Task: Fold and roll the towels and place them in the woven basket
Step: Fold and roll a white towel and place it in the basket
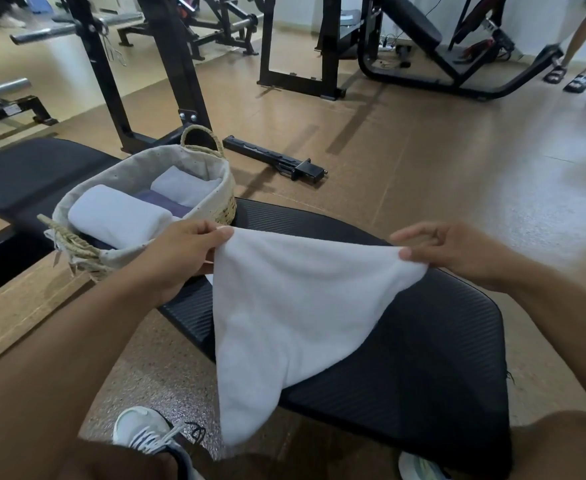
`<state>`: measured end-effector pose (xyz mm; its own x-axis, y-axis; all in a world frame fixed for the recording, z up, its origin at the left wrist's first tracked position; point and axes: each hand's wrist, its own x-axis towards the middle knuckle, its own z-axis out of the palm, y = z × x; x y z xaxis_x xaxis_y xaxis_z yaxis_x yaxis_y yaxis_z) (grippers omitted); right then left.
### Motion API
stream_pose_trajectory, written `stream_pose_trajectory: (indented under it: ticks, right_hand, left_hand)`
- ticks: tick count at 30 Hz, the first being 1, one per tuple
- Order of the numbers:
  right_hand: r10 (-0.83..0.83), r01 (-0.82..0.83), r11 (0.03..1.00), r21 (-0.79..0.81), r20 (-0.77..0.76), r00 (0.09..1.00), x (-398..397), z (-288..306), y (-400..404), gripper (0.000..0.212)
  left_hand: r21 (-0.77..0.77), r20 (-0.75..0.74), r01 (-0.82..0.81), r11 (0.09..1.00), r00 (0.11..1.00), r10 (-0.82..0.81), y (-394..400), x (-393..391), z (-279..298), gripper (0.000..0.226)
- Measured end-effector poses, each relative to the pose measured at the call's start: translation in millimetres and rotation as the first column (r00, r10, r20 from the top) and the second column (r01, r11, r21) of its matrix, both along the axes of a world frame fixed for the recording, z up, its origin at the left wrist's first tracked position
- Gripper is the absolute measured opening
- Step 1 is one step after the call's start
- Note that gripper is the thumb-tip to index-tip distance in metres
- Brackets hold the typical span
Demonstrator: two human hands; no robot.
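White terry cloth hung between the person's two hands: the towel [284, 317] was held up by its top corners above the black padded bench [423, 358], its lower end drooping past the near edge of the pad toward the floor. The left hand [180, 258] pinched one corner between thumb and fingers, and the right hand [454, 251] pinched the other, thumb on top. Just behind the left hand, on the bench, stood the woven basket [215, 199] with its cloth liner, already holding two rolled white towels and something purple between them. The likeliest slip from here was the hanging tail brushing the floor or the shoe [146, 431] below, since so much cloth lay off the pad; an uneven lay-down would also give a skewed fold and a loose roll. With the basket so close to the left wrist, a wide sweep might nudge it. The left hand covered part of the basket's near rim, the towel's lower corner was hard to separate from the floor behind it, and the purple item was mostly buried.
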<state>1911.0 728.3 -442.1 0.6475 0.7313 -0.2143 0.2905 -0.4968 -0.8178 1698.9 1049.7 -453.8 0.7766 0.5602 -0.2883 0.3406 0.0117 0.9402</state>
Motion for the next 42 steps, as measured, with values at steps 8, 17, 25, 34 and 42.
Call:
stream_pose_trajectory:
  ticks: [8,17,25,34,42]
  right_hand:
    - [-0.185,0.165,0.98,0.109,0.217,0.958,-17.5,7.1,6.5,0.016]
    - [0.012,-0.008,0.966,0.259,-0.011,1.0,-45.9,78.8,-11.9,0.013]
    - [0.362,-0.323,0.926,0.196,-0.215,0.907,-55.2,144.7,-42.6,0.011]
    - [-0.05,0.167,0.931,-0.325,0.342,0.938,1.1,37.3,20.1,0.012]
    - [-0.392,0.449,0.89,-0.084,0.365,0.845,12.2,-50.3,69.2,0.009]
  left_hand:
    - [0.015,0.245,-0.075,0.997,0.967,0.069,-35.1,-10.6,11.8,0.008]
    - [0.063,0.279,-0.131,0.989,0.954,0.108,-36.7,-55.9,74.5,0.018]
    - [-0.101,0.211,0.393,0.914,0.906,-0.366,-15.2,-94.9,124.4,0.043]
    - [0.092,-0.042,0.088,0.992,0.996,-0.085,-15.3,-12.5,30.4,0.013]
    - [0.311,-0.012,-0.035,0.95,0.999,0.041,8.6,22.3,-36.2,0.02]
